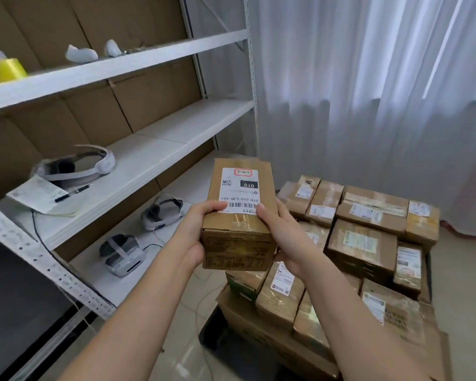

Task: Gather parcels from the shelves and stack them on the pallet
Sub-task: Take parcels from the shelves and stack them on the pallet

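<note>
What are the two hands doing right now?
Left hand: fingers curled round the cardboard parcel, holding it.
Right hand: fingers gripping the same parcel.

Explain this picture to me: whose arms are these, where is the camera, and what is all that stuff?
No machine here: a person wears a camera on the head, looking down at their own arms. The left hand and right hand grip one cardboard box with a white label. Below right is the stack of boxes already gathered. To the left are white shelves holding headsets, a pen, paper and a yellow tape roll. White curtains hang behind.
</note>
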Demonstrator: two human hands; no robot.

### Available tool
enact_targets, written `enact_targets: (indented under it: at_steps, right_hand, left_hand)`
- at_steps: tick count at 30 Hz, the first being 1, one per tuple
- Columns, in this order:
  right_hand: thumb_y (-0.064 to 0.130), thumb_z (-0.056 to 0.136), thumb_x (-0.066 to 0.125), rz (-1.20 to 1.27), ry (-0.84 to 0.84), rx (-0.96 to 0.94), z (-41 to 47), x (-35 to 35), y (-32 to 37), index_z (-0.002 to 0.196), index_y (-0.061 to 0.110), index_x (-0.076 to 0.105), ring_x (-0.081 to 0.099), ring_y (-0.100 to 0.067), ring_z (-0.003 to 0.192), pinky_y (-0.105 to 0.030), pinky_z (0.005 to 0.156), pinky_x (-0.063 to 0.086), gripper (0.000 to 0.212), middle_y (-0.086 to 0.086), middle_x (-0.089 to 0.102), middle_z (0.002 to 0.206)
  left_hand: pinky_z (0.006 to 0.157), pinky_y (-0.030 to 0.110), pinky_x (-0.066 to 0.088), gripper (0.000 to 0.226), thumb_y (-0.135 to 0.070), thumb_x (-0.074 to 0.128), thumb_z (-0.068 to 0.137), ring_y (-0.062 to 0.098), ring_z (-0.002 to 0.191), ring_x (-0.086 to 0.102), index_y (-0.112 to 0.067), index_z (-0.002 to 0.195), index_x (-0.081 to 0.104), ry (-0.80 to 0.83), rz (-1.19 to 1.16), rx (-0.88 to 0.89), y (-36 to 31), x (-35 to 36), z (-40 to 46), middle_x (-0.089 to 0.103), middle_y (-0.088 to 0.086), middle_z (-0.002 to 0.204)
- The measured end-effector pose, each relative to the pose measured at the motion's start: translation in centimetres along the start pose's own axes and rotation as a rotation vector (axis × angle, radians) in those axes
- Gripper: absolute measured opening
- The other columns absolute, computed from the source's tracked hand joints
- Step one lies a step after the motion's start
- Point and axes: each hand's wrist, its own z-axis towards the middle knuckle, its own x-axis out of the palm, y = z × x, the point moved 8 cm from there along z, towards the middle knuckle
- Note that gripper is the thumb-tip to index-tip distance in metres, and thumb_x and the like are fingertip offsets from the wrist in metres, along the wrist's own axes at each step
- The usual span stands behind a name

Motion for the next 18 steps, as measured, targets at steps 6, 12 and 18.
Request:
enact_targets:
  at_steps: [6,12,18]
  right_hand:
    - [0.055,0.095,0.050,-0.001,0.007,0.105,7.9,5.8,-1.0,0.150,0.054,0.007,0.054,-0.029,0.111,-0.063,0.083,0.052,0.070,0.000,0.052,0.134]
    - [0.047,0.097,0.052,0.068,-0.061,0.087,14.3,12.3,-0.3,0.146,0.048,0.026,0.057,-0.028,0.112,-0.057,0.071,0.059,0.055,0.005,0.053,0.128]
    - [0.044,0.097,0.054,0.075,-0.244,0.095,18.2,12.7,-0.7,0.153,0.046,0.014,0.056,-0.027,0.116,-0.048,0.069,0.062,0.068,0.005,0.050,0.138]
  left_hand:
    - [0.065,0.034,0.051,0.028,-0.020,0.061,0.088,0.029,0.064,0.071,-0.009,0.113,0.066,0.019,0.016,-0.043,-3.7,-5.7,7.9,0.076,0.014,0.089]
    - [0.068,0.035,0.051,0.025,-0.021,0.061,0.087,0.029,0.063,0.071,-0.007,0.107,0.069,0.090,0.113,-0.105,-8.5,-11.4,15.3,0.076,0.015,0.090]
    - [0.069,0.036,0.052,0.026,-0.017,0.062,0.087,0.026,0.073,0.073,-0.007,0.110,0.068,0.146,0.199,-0.179,-9.5,-12.4,21.8,0.076,0.012,0.096]
